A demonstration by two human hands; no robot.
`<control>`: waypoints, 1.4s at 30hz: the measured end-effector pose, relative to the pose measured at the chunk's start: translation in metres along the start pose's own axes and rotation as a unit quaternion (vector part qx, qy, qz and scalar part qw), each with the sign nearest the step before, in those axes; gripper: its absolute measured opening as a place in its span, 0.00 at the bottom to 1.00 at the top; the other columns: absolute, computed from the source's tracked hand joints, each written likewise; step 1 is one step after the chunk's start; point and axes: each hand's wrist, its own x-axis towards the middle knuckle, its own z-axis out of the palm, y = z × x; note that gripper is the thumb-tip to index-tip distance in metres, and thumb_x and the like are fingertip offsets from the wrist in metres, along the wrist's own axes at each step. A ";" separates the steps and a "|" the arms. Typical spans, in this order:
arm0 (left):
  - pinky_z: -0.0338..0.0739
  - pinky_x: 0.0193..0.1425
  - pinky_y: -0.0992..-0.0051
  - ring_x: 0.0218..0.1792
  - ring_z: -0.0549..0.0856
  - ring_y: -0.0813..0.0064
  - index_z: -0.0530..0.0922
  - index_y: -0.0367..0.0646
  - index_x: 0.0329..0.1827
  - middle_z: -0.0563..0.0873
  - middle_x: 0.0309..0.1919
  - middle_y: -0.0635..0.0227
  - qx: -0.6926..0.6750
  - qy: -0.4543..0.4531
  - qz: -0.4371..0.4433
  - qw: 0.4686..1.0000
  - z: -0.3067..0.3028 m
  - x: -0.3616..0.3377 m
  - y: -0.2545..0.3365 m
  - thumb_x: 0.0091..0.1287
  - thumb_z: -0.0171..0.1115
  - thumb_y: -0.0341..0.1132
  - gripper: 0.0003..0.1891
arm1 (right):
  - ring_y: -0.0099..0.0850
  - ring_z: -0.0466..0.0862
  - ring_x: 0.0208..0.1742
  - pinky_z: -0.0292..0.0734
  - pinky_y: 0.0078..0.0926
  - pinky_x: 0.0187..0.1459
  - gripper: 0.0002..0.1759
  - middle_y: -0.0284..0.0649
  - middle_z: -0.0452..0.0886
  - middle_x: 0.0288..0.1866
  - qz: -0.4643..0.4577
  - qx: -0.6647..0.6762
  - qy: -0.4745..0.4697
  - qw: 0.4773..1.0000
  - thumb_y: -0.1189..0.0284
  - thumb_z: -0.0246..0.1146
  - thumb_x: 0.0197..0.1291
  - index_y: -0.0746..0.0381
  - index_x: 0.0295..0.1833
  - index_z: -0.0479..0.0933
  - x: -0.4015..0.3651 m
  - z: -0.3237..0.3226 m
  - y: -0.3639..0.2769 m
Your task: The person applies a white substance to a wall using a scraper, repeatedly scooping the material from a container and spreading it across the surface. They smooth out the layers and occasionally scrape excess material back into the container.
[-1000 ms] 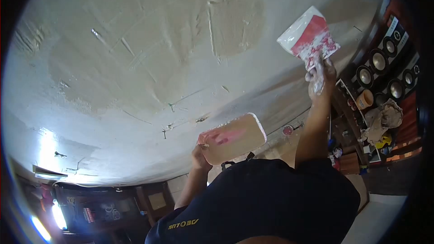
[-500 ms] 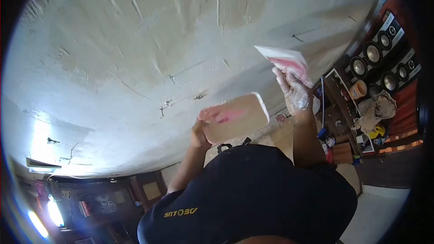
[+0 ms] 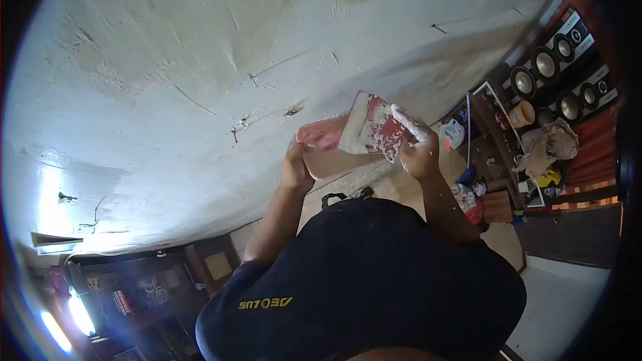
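Plastered wall (image 3: 200, 60) fills the upper frame. Your left hand (image 3: 293, 170) clasps the stiff board (image 3: 328, 157) by its edge. Your right hand (image 3: 418, 154) wraps the handle of the light scraper (image 3: 371, 130), which is probably slippery with paste.

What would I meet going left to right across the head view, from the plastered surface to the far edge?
Plastered surface → left hand → plaster board → scraper → right hand → speakers.

Right hand (image 3: 420, 154) holds scraper (image 3: 371, 127) against left hand's (image 3: 294, 170) board (image 3: 326, 154).
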 end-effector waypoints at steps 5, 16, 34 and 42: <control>0.66 0.63 0.61 0.57 0.74 0.60 0.64 0.37 0.62 0.74 0.57 0.56 0.032 -0.011 0.001 0.999 0.000 0.003 -0.001 0.63 0.46 0.44 0.27 | 0.36 0.70 0.64 0.67 0.29 0.60 0.27 0.48 0.71 0.62 0.058 0.091 -0.063 0.992 0.89 0.47 0.49 0.69 0.57 0.71 -0.008 -0.006 0.004; 0.71 0.58 0.66 0.52 0.77 0.65 0.68 0.35 0.55 0.77 0.51 0.57 0.021 0.052 -0.003 0.998 0.017 0.008 0.005 0.51 0.50 0.36 0.27 | 0.25 0.80 0.41 0.76 0.22 0.44 0.21 0.43 0.80 0.40 0.276 0.309 0.080 0.906 0.80 0.68 0.47 0.69 0.49 0.73 0.003 0.004 0.001; 0.71 0.59 0.62 0.54 0.76 0.64 0.66 0.36 0.57 0.76 0.51 0.58 0.045 0.055 0.020 0.997 0.000 -0.014 0.008 0.57 0.51 0.40 0.26 | 0.21 0.79 0.37 0.73 0.19 0.39 0.09 0.36 0.81 0.35 0.004 0.257 0.014 0.966 0.75 0.67 0.51 0.68 0.38 0.79 0.176 0.004 -0.053; 0.69 0.61 0.58 0.55 0.74 0.63 0.65 0.37 0.57 0.72 0.54 0.59 0.032 0.067 0.063 0.995 -0.022 -0.037 0.008 0.59 0.55 0.44 0.27 | 0.22 0.79 0.33 0.74 0.16 0.34 0.14 0.41 0.82 0.37 0.063 0.145 0.184 0.970 0.79 0.66 0.52 0.75 0.44 0.76 0.204 -0.043 -0.002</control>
